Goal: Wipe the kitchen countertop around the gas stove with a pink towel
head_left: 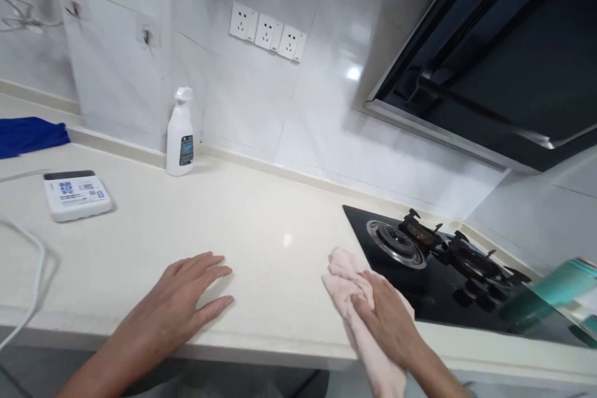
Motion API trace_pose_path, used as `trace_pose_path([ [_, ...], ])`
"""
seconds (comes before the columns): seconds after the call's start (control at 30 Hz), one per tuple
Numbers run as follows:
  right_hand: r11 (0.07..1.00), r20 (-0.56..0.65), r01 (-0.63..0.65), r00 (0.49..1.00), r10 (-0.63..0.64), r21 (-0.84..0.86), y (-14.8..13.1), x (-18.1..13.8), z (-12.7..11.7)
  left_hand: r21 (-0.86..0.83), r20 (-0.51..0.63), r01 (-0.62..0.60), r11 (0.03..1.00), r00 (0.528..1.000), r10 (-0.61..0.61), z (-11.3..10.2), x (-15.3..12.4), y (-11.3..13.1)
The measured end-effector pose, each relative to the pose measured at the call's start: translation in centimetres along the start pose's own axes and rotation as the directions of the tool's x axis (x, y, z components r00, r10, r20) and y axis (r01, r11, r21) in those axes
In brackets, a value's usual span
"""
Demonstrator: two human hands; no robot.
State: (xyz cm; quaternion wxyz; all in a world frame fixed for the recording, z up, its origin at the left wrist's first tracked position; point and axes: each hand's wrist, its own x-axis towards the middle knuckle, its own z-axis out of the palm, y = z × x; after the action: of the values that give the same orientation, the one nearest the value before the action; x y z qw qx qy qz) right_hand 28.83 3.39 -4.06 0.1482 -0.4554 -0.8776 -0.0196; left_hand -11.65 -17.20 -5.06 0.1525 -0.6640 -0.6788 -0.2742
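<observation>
My left hand (177, 298) lies flat on the cream stone countertop (275, 211) with its fingers spread, holding nothing. My right hand (385, 317) presses down on a crumpled pink cloth (347, 283), which trails over the counter's front edge. The cloth sits beside a black glass gas hob (420, 305), and my fingertips are close to the hob's near edge. A steel burner (396, 244) and black pan supports (448, 255) stand on the hob.
A white spray bottle (180, 134) stands against the tiled wall, below several white sockets (268, 33). A white labelled box (77, 194), a blue cloth (28, 135) and a white cable (28, 273) lie to the left. A black range hood (489, 56) overhangs the hob.
</observation>
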Motion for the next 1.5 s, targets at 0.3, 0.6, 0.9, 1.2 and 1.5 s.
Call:
trace_pose_path([
  [0.3, 0.990, -0.004, -0.005, 1.000, 0.004, -0.139, 2.3, 15.3, 3.0, 0.073, -0.143, -0.136, 0.988, 0.979, 0.146, -0.2, -0.1, 0.8],
  [0.6, 0.987, 0.061, -0.153, 0.986, 0.156, -0.059, -1.6, 29.4, 5.7, 0.078, -0.123, -0.128, 0.989, 0.983, 0.137, -0.9, 0.0, 1.9],
  [0.9, 0.989, 0.179, 0.135, 0.973, -0.144, 0.063, -18.0, 31.3, 7.3, -0.001, -0.214, -0.040, 0.999, 0.976, 0.039, -0.9, -0.1, 2.8],
  [1.2, 0.726, 0.199, 0.622, 0.703, -0.683, 0.294, -38.7, 23.1, 5.3, -0.003, -0.369, 0.059, 0.998, 0.928, -0.056, -2.6, -0.4, 3.6],
  [1.5, 0.475, 0.190, 0.727, 0.443, -0.876, 0.496, -34.5, 11.9, 1.9, 0.016, -0.506, 0.105, 0.994, 0.859, -0.083, -6.0, -4.2, -1.5],
])
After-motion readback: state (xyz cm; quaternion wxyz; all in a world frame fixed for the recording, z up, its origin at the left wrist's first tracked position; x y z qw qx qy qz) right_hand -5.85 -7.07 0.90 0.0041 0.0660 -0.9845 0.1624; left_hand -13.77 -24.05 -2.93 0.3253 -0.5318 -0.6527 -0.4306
